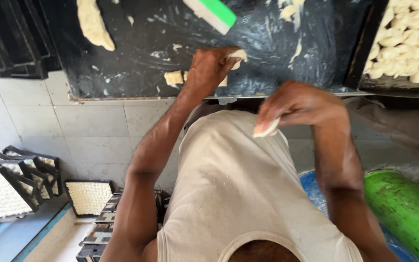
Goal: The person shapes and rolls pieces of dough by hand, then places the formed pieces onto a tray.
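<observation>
Two hands | left hand (210, 68) fingers pinch dough piece (237, 56) near table edge (136, 98) | right hand (299, 104) fingers grip dough strip (266, 129)

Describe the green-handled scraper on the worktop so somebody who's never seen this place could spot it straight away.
Find the dark, flour-smeared worktop along the top of the picture. The scraper lies near its far edge, beyond the left hand. Unlike the pale dough lumps nearby, it is a straight-edged bar, bright green and white.
</observation>
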